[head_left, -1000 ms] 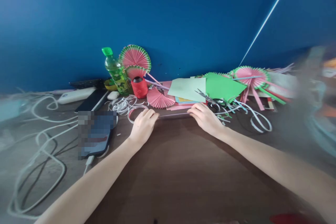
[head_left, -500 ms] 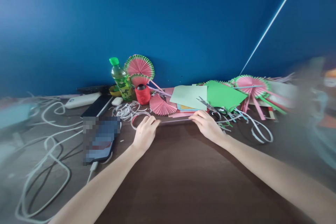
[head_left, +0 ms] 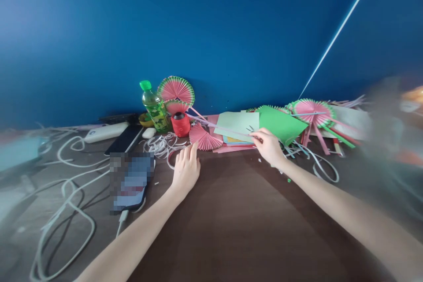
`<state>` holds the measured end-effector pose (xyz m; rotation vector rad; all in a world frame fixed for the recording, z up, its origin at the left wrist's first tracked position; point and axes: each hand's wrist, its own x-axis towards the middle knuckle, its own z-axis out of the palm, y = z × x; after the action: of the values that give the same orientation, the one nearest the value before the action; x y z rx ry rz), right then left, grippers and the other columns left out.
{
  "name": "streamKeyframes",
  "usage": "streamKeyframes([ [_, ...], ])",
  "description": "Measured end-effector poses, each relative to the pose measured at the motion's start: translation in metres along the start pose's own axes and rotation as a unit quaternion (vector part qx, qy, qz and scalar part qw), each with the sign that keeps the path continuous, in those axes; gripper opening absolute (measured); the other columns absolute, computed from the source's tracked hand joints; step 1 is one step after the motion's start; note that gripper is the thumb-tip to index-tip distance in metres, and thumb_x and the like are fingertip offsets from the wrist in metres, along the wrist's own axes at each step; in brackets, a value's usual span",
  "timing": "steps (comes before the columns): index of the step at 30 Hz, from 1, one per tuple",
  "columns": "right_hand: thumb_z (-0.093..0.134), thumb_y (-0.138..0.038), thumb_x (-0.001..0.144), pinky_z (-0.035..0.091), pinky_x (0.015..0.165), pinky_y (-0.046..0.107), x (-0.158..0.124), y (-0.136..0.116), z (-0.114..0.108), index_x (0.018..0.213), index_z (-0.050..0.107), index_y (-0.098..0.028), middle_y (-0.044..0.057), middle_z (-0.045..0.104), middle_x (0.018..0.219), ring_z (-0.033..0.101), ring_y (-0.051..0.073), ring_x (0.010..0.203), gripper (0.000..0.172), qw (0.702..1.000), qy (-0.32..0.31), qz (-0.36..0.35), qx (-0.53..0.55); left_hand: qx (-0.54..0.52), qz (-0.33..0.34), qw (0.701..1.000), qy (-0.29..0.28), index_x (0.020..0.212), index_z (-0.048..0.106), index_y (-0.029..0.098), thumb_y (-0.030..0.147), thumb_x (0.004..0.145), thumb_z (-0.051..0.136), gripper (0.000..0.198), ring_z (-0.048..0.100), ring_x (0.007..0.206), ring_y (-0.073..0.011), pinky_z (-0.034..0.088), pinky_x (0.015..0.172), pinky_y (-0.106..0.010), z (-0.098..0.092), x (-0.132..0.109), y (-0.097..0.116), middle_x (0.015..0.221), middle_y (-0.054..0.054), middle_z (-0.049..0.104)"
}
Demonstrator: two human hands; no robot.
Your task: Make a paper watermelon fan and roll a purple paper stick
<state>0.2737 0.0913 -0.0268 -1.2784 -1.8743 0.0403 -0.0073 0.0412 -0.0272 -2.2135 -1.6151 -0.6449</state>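
Note:
My right hand pinches one end of a thin pale purple paper strip. The strip slants up to the left, in front of a pale green paper sheet. My left hand is open over the table, fingers stretched forward and nothing seen in it. Just beyond its fingertips lies a pink pleated paper fan. A green paper sheet sits behind my right hand. Tips of scissors show beside my right fingers; the rest is hidden.
Along the blue wall stand a green-capped bottle, a red container and round pink-green paper fans. White strips lie tangled left of centre. A phone, white cables and a white power strip occupy the left.
My left hand has let go of the strip and its fingers have spread. My right hand has lifted its end slightly, and the strip's free end now points up to the left.

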Motion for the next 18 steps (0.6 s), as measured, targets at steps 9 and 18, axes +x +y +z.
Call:
streamKeyframes([
  [9, 0.045, -0.008, 0.074, 0.045, 0.072, 0.031, 0.047, 0.020, 0.029, 0.081, 0.068, -0.014, 0.009, 0.061, 0.085, 0.058, 0.019, 0.070, 0.025, 0.995, -0.016, 0.082, -0.053, 0.028, 0.002, 0.999, -0.024, 0.115, 0.049, 0.012, 0.013, 0.078, 0.042, 0.037, 0.052, 0.098, -0.0254, 0.040, 0.080, -0.036, 0.002, -0.002, 0.000, 0.111, -0.012, 0.057],
  [18, 0.040, -0.005, 0.070, 0.044, 0.080, 0.035, 0.035, 0.014, 0.022, 0.082, 0.068, -0.017, 0.007, 0.068, 0.086, 0.058, 0.020, 0.080, 0.033, 0.997, -0.008, 0.076, -0.031, 0.021, -0.031, 0.999, -0.028, 0.112, 0.050, 0.014, 0.013, 0.078, 0.043, 0.034, 0.052, 0.098, -0.0258, 0.040, 0.079, -0.037, -0.003, 0.000, 0.000, 0.109, -0.013, 0.057],
])
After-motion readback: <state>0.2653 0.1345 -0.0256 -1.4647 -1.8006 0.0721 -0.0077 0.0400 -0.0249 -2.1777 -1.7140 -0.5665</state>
